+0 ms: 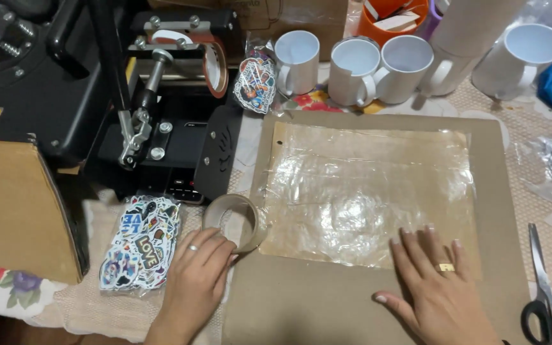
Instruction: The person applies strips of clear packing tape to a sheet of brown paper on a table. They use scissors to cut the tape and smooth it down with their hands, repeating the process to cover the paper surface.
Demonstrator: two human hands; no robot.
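Observation:
My left hand [194, 276] rests by a roll of clear tape [232, 220], its fingertips touching the roll's near side at the left edge of a brown cardboard sheet [327, 306]. My right hand [434, 281] lies flat, fingers spread, on the lower right of a clear plastic film [359, 191] laid over a tan panel on the cardboard. Each hand wears a ring. Neither hand grips anything.
A bag of colourful stickers [140, 246] lies left of my left hand, another [255, 80] stands by a black mug press [161, 121]. Several white mugs [352, 67] line the back. Scissors [547, 287] lie at right, a cardboard box [14, 211] at left.

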